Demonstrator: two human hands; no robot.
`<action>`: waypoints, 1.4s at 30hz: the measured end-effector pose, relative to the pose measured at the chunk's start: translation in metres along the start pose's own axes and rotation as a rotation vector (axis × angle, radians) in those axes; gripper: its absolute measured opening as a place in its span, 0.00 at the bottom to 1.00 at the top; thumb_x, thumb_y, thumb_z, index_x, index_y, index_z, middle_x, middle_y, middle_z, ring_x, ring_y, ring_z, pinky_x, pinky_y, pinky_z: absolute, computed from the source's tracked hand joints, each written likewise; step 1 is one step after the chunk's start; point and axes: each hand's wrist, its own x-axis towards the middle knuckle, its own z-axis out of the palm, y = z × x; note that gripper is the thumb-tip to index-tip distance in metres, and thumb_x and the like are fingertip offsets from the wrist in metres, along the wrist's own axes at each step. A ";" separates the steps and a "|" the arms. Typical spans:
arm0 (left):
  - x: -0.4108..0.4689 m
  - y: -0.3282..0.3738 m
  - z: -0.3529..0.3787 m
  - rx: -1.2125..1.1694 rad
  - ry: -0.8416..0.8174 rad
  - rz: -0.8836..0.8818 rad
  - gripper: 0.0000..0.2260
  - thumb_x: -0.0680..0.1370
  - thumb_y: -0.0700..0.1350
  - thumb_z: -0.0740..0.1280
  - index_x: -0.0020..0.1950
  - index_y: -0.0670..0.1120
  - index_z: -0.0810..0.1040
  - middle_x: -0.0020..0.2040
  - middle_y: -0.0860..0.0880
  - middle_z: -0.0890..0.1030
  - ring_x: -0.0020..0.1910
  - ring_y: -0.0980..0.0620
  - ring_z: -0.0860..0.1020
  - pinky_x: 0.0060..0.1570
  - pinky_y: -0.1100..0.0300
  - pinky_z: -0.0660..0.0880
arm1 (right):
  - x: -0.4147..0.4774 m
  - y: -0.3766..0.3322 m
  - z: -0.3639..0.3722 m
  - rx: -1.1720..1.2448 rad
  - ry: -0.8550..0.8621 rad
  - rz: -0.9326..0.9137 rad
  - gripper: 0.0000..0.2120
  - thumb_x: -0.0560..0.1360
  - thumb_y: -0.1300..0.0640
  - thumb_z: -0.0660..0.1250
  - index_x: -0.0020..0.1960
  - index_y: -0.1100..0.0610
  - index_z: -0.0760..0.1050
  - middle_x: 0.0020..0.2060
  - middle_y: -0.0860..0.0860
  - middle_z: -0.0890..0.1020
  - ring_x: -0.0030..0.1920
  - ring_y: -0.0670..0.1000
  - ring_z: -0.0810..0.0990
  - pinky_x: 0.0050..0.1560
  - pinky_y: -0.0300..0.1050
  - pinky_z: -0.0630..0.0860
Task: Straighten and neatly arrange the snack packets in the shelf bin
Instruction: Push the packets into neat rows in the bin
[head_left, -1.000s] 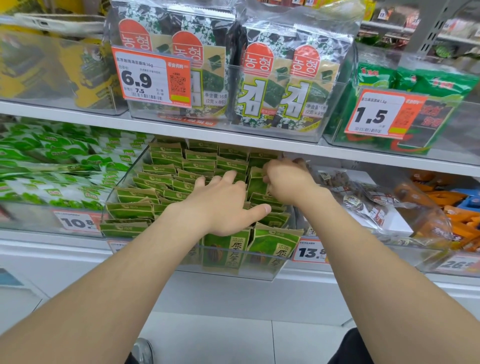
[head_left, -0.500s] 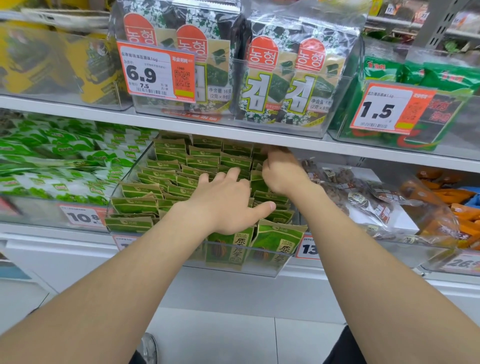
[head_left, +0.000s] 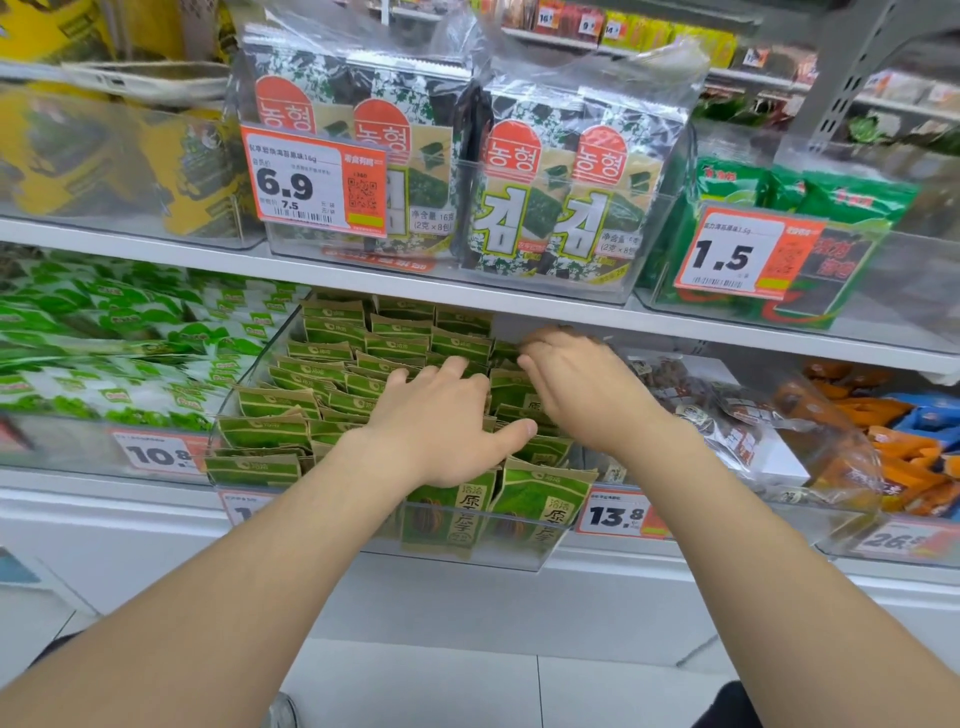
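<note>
Several green and tan snack packets (head_left: 332, 358) stand in rows in a clear plastic shelf bin (head_left: 467, 558) on the middle shelf. My left hand (head_left: 441, 421) lies flat on top of the middle rows, fingers straight and thumb spread to the right. My right hand (head_left: 576, 384) reaches into the right-hand row farther back, fingers bent down onto the packet tops; what the fingertips hold is hidden. Two front packets (head_left: 540, 509) stand upright against the bin's front wall.
The shelf board above (head_left: 467, 296) hangs low over the bin's back. A bin of green and white packets (head_left: 104, 353) sits on the left, and a bin of clear bags (head_left: 727, 415) on the right. Price tags (head_left: 618, 514) line the shelf edge.
My right hand has slid a little forward from the back of the right row and its fingers have spread. My left hand stays pressed on the middle rows.
</note>
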 end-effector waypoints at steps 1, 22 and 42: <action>0.000 0.000 -0.001 -0.010 0.028 -0.010 0.40 0.77 0.77 0.49 0.76 0.51 0.73 0.78 0.45 0.70 0.74 0.41 0.72 0.72 0.38 0.66 | -0.005 0.001 -0.004 -0.028 0.043 -0.063 0.10 0.84 0.57 0.64 0.60 0.57 0.83 0.58 0.54 0.84 0.55 0.60 0.83 0.54 0.56 0.80; -0.042 0.036 -0.032 -1.315 0.686 0.066 0.15 0.89 0.45 0.57 0.51 0.44 0.81 0.42 0.53 0.83 0.43 0.57 0.78 0.46 0.57 0.74 | -0.044 -0.088 -0.092 1.395 0.741 0.379 0.07 0.83 0.56 0.69 0.58 0.57 0.82 0.44 0.49 0.87 0.43 0.46 0.84 0.47 0.48 0.80; -0.035 0.053 -0.038 -1.775 0.342 0.124 0.10 0.75 0.49 0.79 0.53 0.50 0.83 0.50 0.47 0.84 0.46 0.50 0.82 0.41 0.59 0.76 | -0.051 -0.063 -0.071 1.082 0.722 0.435 0.12 0.83 0.48 0.68 0.46 0.53 0.84 0.32 0.43 0.83 0.32 0.46 0.78 0.35 0.49 0.75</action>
